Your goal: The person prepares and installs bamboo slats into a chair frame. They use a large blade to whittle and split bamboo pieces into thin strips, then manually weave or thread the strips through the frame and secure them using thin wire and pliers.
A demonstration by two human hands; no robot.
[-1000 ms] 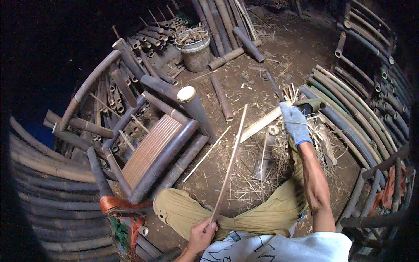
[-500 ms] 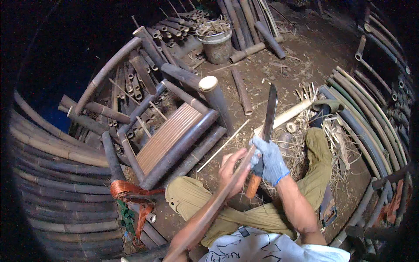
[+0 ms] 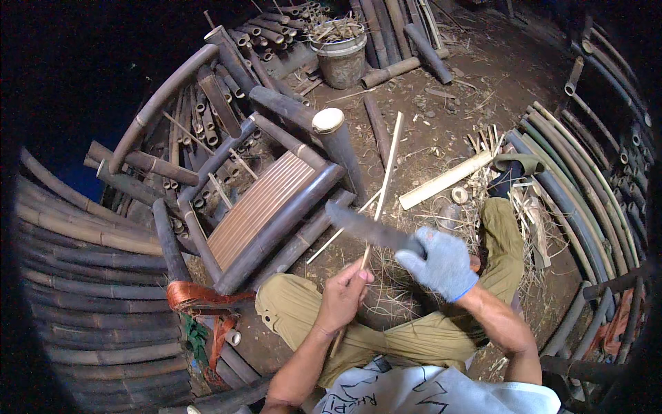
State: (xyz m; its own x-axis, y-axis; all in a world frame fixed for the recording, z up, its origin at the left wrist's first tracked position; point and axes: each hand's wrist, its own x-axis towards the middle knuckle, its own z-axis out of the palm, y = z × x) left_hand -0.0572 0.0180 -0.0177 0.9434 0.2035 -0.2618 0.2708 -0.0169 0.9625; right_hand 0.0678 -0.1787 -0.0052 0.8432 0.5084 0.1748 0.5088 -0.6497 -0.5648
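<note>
Head view: the bare left hand clamps a thin bamboo strip while the gloved right hand grips a dark blade.

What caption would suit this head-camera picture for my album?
Seated among bamboo poles, a gloved right hand holds a dark blade against a thin bamboo strip gripped by the bare left hand.

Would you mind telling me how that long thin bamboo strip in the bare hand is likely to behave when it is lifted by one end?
The bamboo strip is long and very thin, so it probably flexes and whips. Held only near its end by the left hand, it looks light. Being flat-sided, it seems unlikely to roll.
</note>
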